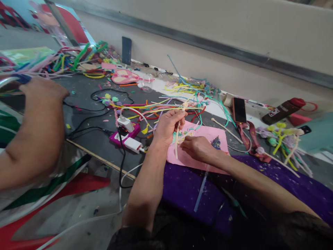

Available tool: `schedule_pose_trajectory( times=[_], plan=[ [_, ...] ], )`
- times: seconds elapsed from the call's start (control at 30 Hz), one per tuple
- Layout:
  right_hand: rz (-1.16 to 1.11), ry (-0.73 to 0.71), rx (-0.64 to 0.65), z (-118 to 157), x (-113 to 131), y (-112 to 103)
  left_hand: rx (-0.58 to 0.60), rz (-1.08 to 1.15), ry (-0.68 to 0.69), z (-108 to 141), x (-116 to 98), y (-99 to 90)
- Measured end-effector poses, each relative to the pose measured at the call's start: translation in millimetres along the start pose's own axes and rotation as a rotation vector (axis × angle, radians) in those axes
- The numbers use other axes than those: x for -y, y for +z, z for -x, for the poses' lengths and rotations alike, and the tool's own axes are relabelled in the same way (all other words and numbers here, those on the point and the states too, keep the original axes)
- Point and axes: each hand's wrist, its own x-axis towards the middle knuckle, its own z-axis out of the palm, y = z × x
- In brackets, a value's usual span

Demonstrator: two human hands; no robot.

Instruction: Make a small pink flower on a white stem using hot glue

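Grey bench (85, 92); pink sheet (221, 137).
Left fingers (179, 114) pinch a cream stem (177, 146); right fingers (187, 141) curl together by the sheet.

Dark, creased sleeves (136, 238) — forearms (147, 180) bare below them — and bare hands (169, 126)

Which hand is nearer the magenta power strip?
Left. The left hand holds a cream pipe cleaner to the right of the power strip; the right hand is farther right, over the pink sheet.
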Motion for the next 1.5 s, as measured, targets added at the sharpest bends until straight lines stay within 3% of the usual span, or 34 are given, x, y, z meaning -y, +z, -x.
schedule_pose_trajectory(
  times=[0.33, 0.53, 0.6, 0.73, 0.83, 0.97, 1.13, 1.5],
  plan=[
    [0.007, 0.059, 0.009, -22, 4, 31, 0.050, -0.002, -0.038, 4, 3, 8.4],
    [-0.131, 0.115, -0.105, -10, -2, 13, 0.072, 0.020, -0.048, 5, 3, 9.8],
    [-0.328, 0.140, -0.175, 2, -10, 1, 0.095, 0.018, -0.065, 7, 2, 11.9],
    [-1.374, 0.267, -0.258, 26, -27, -16, 0.170, 0.018, -0.171, 11, 4, 18.4],
    [-1.682, 0.334, -0.285, 34, -34, -16, 0.224, -0.006, -0.247, 13, 9, 24.0],
    [-1.743, 0.329, -0.340, 35, -38, -12, 0.225, -0.071, -0.305, 14, 15, 30.6],
    [-1.714, 0.330, -0.396, 39, -44, -13, 0.163, -0.099, -0.297, 14, 20, 34.6],
    [-1.755, 0.332, -0.497, 40, -48, -17, 0.144, -0.095, -0.307, 13, 30, 38.2]
  ],
)
